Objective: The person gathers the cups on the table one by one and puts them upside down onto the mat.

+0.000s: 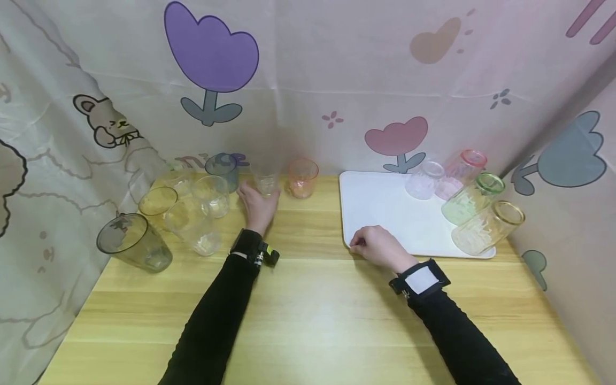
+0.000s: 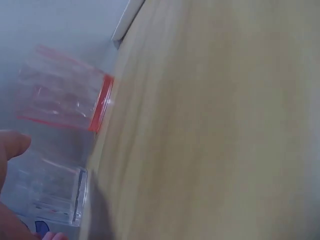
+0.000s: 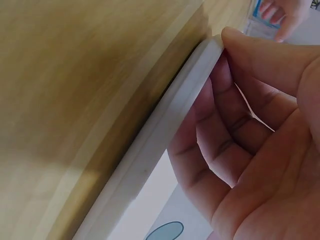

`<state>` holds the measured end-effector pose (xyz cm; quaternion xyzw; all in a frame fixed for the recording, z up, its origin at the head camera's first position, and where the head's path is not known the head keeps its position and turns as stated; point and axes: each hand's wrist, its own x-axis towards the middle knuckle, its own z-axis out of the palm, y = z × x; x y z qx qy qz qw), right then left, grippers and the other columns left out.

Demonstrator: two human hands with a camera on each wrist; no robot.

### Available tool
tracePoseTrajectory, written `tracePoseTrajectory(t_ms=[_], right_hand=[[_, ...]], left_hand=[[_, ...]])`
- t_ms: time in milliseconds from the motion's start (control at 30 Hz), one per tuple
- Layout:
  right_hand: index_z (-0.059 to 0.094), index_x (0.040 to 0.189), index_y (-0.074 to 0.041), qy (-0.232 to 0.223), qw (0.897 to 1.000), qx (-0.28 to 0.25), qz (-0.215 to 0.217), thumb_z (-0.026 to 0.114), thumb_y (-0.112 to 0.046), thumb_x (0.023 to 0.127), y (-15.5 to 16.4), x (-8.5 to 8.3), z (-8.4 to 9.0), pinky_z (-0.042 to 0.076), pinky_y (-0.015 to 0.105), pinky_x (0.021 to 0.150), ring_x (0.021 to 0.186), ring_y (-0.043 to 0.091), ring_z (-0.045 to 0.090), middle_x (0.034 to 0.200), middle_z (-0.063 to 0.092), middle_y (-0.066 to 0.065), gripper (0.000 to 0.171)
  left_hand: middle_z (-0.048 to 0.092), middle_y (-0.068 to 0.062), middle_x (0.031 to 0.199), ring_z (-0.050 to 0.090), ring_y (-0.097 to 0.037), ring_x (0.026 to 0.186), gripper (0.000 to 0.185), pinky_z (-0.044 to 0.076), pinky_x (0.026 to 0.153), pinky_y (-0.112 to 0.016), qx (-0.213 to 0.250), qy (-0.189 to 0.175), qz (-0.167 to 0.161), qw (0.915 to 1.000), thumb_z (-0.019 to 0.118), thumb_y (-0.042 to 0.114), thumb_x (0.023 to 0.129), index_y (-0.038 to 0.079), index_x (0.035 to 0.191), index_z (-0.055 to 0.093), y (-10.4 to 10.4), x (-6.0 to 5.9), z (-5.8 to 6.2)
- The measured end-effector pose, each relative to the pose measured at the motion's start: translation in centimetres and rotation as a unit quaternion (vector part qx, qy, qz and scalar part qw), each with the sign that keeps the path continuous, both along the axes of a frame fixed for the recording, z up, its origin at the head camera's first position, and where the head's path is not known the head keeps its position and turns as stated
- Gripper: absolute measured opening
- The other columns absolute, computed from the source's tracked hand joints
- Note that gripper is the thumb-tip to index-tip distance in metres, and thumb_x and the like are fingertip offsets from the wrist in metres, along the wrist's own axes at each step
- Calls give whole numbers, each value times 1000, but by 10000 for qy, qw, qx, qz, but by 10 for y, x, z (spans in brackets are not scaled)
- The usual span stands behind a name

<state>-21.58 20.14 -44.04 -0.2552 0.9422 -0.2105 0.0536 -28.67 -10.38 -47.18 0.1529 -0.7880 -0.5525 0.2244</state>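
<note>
At the back of the table my left hand (image 1: 261,206) holds a clear glass (image 1: 265,179), thumb on one side and fingers on the other. In the left wrist view the lower end of that clear glass (image 2: 55,195) shows close to the tabletop, and the thumb (image 2: 15,144) lies beside it. An orange-tinted glass (image 1: 303,179) stands just right of this hand. My right hand (image 1: 382,247) pinches the near-left corner of a white tray (image 1: 375,214). From the right wrist, the thumb (image 3: 265,60) and curled fingers show at the tray's rim (image 3: 165,110).
Several glasses crowd the left, among them a grey glass (image 1: 137,243), an amber glass (image 1: 158,203) and a blue glass (image 1: 223,168). On the tray's right side stand several more, including a green glass (image 1: 471,198) and a yellow glass (image 1: 486,230). A patterned curtain (image 1: 308,64) hangs behind the table.
</note>
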Motion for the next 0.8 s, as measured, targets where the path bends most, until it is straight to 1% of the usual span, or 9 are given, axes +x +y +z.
tracePoseTrajectory(t_ms=[100,167,233,300,433,633,800], right_hand=[[78,88,-6,-34,10000,11,-33,80,-9,90,0,0,0,59,37,76,76,12,66,83,74,0,4],[78,88,-6,-55,10000,-5,-43,80,-9,89,1,0,1,59,37,75,76,12,66,83,74,0,4],[78,88,-5,-65,10000,-22,-25,81,-9,89,1,0,1,59,37,75,75,12,66,83,74,0,5],[78,88,-5,-63,10000,-32,4,81,-9,89,2,-1,1,59,36,74,75,12,66,83,74,0,5],[78,88,-7,-108,9999,-21,39,80,-8,90,1,-2,0,59,36,74,75,11,65,83,74,0,4],[77,87,-9,-202,9998,18,18,79,-8,91,1,-2,0,58,38,76,76,12,65,82,74,-2,4],[77,86,-10,-241,9997,17,-12,79,-8,91,1,-3,0,58,39,76,76,13,65,82,74,-2,5]], left_hand=[[32,-25,155,36,-43,143,99,31,122,-55,40,-355,-118,9993,85,31,86,-2,155,23,-3,-9,1],[33,-24,155,37,-42,143,98,32,122,-54,-23,-475,-210,9987,84,32,87,-1,156,23,-5,-14,2],[35,-24,153,39,-41,142,98,33,122,-52,-111,-487,-246,9984,85,31,86,-1,156,23,-6,-19,3],[35,-24,153,38,-40,142,99,31,123,-50,-176,-459,-282,9984,85,29,85,-1,156,23,-7,-23,5],[36,-24,154,38,-40,143,101,30,124,-50,-233,-437,-270,9984,87,26,84,-1,158,22,-7,-28,10],[39,-25,153,38,-40,144,96,29,124,-48,-265,-408,-374,9981,84,28,87,-2,156,24,-8,-30,16],[37,-26,153,36,-40,145,92,27,125,-46,-229,-343,-449,9981,82,26,90,-3,155,24,-8,-32,16]])
